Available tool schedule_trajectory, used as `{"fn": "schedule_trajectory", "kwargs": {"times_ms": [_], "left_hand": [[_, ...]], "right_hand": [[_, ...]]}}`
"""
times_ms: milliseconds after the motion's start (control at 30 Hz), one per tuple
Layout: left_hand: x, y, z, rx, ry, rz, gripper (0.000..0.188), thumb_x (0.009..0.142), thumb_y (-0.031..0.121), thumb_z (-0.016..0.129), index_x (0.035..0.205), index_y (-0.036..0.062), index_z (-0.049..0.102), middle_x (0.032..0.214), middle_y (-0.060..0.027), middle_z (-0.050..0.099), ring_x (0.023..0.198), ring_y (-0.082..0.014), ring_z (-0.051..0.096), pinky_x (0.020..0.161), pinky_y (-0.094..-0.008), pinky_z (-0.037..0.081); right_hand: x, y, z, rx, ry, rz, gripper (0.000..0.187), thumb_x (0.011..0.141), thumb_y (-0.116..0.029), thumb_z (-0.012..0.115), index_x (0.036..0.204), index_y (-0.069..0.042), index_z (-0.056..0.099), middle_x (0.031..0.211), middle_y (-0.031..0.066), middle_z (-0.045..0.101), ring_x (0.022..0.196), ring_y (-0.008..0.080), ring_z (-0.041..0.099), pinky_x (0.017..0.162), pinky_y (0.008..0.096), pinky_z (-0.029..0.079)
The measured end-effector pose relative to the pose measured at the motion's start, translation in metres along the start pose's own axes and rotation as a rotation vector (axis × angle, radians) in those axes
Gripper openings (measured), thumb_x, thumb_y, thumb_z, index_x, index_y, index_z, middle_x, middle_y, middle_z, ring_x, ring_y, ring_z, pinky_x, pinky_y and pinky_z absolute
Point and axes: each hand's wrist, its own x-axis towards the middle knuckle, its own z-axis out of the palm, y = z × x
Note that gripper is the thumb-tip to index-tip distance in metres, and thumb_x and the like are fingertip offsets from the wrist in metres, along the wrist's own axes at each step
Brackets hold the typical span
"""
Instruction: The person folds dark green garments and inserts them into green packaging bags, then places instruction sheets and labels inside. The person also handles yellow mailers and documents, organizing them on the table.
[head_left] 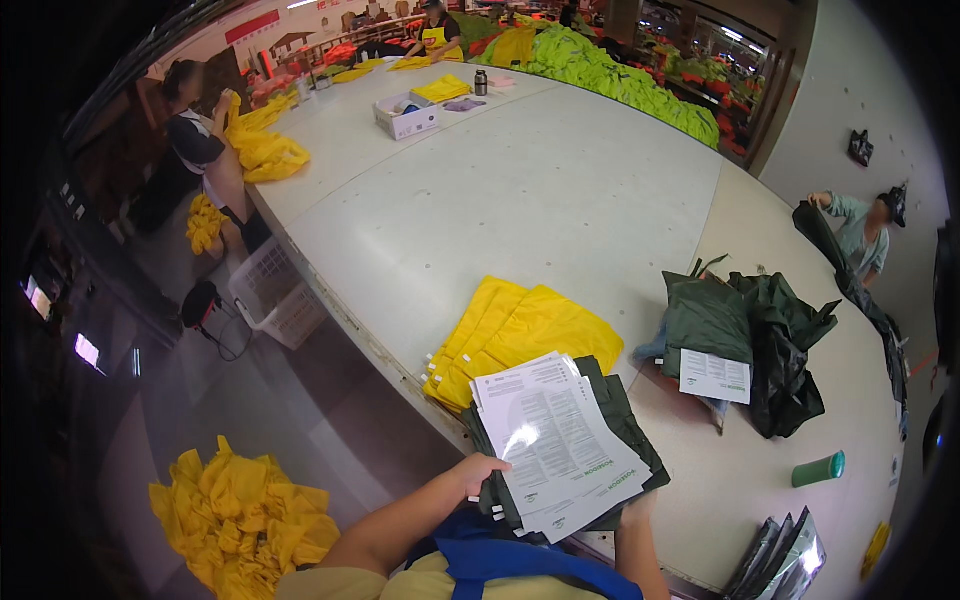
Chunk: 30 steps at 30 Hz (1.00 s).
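Observation:
At the near edge of the table I hold a stack of dark green folded garments [622, 408] topped with printed paper sheets [555, 440]. My left hand [480, 474] is closed on the stack's left edge, thumb over the sheets. My right hand [638, 508] grips the lower right side, its fingers partly hidden under the stack. Just beyond lie several yellow folded garments [540, 325], fanned out with small white tags along their left edge; the stack overlaps them in view.
To the right are dark green garments [708, 315] with a printed sheet, a black bag [785, 375], a green cylinder [818, 470] and shiny plastic packets [780, 560]. A yellow fabric heap [245, 525] and white basket [280, 290] are at left. Other people work around the table.

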Motion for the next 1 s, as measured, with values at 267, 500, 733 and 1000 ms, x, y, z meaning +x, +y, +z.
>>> {"fn": "schedule_trajectory", "kwargs": {"times_ms": [267,500,733,1000], "left_hand": [[0.020,-0.051,0.004,-0.161,-0.003,0.050,0.042,0.089,0.007,0.050,0.126,-0.0097,0.043,0.120,-0.0234,0.055,0.109,-0.0367,0.056,0.097,-0.0489,0.044],[0.019,-0.061,0.013,-0.278,-0.074,0.030,0.040,0.090,0.010,0.051,0.123,-0.0120,0.046,0.116,-0.0233,0.059,0.108,-0.0352,0.058,0.099,-0.0466,0.043],[0.019,-0.067,0.010,-0.189,-0.028,0.002,0.039,0.092,0.012,0.049,0.122,-0.0131,0.046,0.121,-0.0229,0.056,0.111,-0.0339,0.056,0.100,-0.0464,0.043],[0.016,-0.072,0.012,-0.140,0.039,0.003,0.040,0.094,0.014,0.048,0.122,-0.0139,0.046,0.121,-0.0235,0.056,0.111,-0.0339,0.056,0.099,-0.0445,0.044]], "right_hand": [[-0.075,0.020,0.002,0.047,0.128,0.212,0.088,0.081,-0.073,0.045,0.137,-0.005,0.042,0.139,0.0127,0.044,0.126,0.0322,0.042,0.105,0.0470,0.034],[-0.090,0.027,-0.004,0.369,0.004,0.125,0.089,0.084,-0.074,0.036,0.143,-0.007,0.033,0.145,0.0097,0.038,0.129,0.0325,0.038,0.108,0.0474,0.029],[-0.085,0.035,0.015,-0.036,0.196,0.249,0.061,0.090,-0.042,0.054,0.137,-0.006,0.039,0.130,0.0119,0.051,0.116,0.0328,0.051,0.096,0.0492,0.042],[-0.061,0.039,0.021,-0.448,0.304,0.296,0.055,0.079,0.010,0.057,0.131,0.002,0.039,0.117,0.0171,0.057,0.100,0.0309,0.061,0.083,0.0426,0.051]]}}
